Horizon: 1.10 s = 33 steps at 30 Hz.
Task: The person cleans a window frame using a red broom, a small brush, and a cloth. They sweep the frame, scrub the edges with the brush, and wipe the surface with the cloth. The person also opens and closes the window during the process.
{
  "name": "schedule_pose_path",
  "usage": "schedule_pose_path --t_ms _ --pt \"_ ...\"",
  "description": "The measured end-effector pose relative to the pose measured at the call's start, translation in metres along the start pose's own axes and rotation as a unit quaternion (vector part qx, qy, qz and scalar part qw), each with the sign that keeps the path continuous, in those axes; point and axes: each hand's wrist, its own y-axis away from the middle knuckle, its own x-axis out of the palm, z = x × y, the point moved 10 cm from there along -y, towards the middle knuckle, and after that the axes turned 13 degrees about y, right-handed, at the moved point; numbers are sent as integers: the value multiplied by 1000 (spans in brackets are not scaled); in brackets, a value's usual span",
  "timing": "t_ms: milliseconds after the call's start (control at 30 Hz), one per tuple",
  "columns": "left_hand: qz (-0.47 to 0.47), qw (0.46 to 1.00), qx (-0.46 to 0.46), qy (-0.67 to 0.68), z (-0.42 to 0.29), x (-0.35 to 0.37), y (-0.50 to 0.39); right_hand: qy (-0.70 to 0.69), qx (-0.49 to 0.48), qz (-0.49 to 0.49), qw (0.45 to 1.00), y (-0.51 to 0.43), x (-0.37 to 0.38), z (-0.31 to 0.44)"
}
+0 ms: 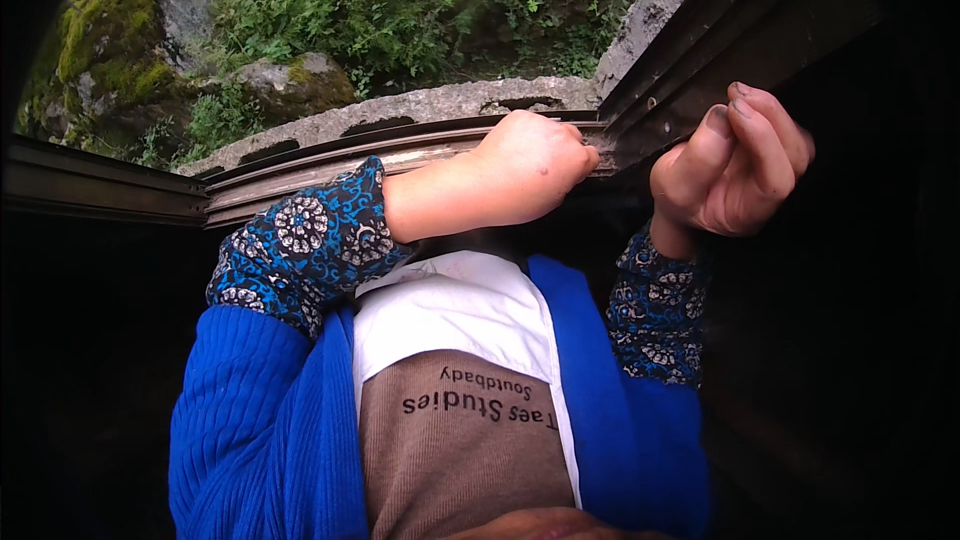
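Note:
My left hand [517,169] reaches across from the left, its fingers curled at the right end of a worn, dark metal window track [337,169]. The fingertips are hidden, so whether it holds anything cannot be told. To its right, my right hand [731,165] is raised beside the dark upright window frame [675,82], palm turned up. Its thumb meets the curled fingers, and nothing shows between them. Dirt marks the thumb and fingertips. Two small round fittings or holes sit in the upright frame, just above and left of this hand.
A rough concrete sill [442,101] with hollows runs outside the track, joining a concrete edge [652,15] at the upper right. Beyond are a mossy rock [112,37] and green shrubs [420,0]. Another dark frame section [105,180] lies at left. Both sides below are deep in shadow.

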Motion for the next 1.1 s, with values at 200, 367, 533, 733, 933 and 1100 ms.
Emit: schedule_pose_path --t_ms 200,367,533,733,933,1100 --pt "-69 995 -3 67 9 3 9 -18 7 -41 999 1 -2 -3" --pt "-96 991 -9 91 15 5 15 -29 25 -45 998 3 -2 -5" --pt "-116 987 0 108 16 2 17 -16 16 -39 999 2 -2 -4" --pt "-122 985 3 120 14 -4 19 3 25 -20 1000 1 -1 0" --pt "-148 976 -9 157 17 -15 26 12 24 -12 1000 0 0 2" --pt "-188 948 -41 253 58 -53 45 15 28 -2 999 0 1 2"
